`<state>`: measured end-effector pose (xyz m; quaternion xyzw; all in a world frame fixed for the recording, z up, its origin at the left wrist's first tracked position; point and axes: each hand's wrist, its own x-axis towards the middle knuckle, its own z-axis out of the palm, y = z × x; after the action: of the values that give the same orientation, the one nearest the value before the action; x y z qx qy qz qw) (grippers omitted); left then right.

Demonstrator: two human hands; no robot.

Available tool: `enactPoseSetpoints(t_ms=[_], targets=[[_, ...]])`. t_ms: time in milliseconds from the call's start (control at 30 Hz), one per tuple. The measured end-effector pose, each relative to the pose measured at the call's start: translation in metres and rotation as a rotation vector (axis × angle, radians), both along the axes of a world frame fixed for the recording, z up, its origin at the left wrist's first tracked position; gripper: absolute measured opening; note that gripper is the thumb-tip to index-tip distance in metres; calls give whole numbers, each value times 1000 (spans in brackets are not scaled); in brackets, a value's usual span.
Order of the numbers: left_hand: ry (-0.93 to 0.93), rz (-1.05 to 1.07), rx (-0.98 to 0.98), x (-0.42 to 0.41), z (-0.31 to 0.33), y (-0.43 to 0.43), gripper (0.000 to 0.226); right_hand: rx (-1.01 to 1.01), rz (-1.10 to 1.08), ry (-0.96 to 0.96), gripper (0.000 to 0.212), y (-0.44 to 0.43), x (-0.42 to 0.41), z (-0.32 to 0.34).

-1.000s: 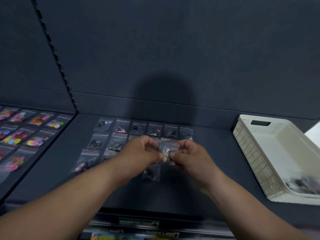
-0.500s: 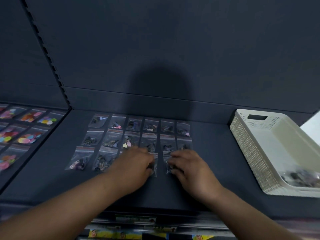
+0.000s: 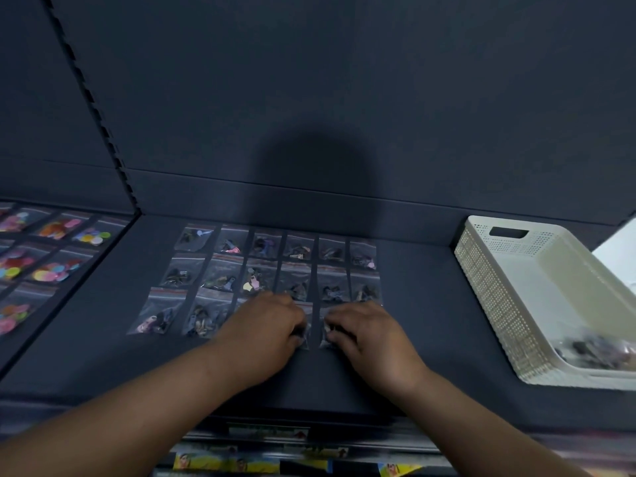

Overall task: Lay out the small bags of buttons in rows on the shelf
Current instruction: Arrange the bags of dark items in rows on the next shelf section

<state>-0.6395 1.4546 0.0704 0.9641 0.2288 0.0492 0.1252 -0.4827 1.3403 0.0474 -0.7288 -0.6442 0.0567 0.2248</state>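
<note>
Down from a second ago, when they held one bag up between them, the left hand (image 3: 265, 325) and right hand (image 3: 366, 333) now sit low on the shelf (image 3: 430, 356) at lower centre. Bare shelf runs from the wrists to the front edge at the bottom of the frame.

The left hand's bent fingers rest on the left bag (image 3: 307, 320) and the right hand's on the right bag (image 3: 323, 340). The two bags lie side by side with a narrow gap between them. Whether the fingers pinch or only press, I cannot tell.

Both lie in the front row of the bags (image 3: 220, 277), which form three rows in mid-frame. Each bag's long axis runs front to back, with the red seal at the far end and the buttons bunched at the near end. The front row stops short on the right, and open shelf lies from there to the basket (image 3: 499, 304) at the right edge, which holds blurred bags.

At far left, past a raised divider (image 3: 69, 290), lie coloured bags (image 3: 51, 270). The wall (image 3: 309, 98) closes the back.
</note>
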Motion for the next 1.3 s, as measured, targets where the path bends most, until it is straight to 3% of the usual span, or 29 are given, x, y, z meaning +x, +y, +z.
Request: enactPoseSetpoints(t_ms=[133,600,833,1133,1300], targets=[[-4,5,-9,0,-1,-1,22,-15,3,-25,22,1,1,-2],[21,16,-27,1,1,0,23,31,22,-40,31,1,-2,3],[-108,6,-12,23,29,2,31,181,-86,-38,33,-10,25,35],[-169,-129,-48,121,66,-35,42,229,-343,-74,37,-71,110,88],[-142,-186,-114,179,71,-72,43,-31,-483,40,40,-117,171,98]])
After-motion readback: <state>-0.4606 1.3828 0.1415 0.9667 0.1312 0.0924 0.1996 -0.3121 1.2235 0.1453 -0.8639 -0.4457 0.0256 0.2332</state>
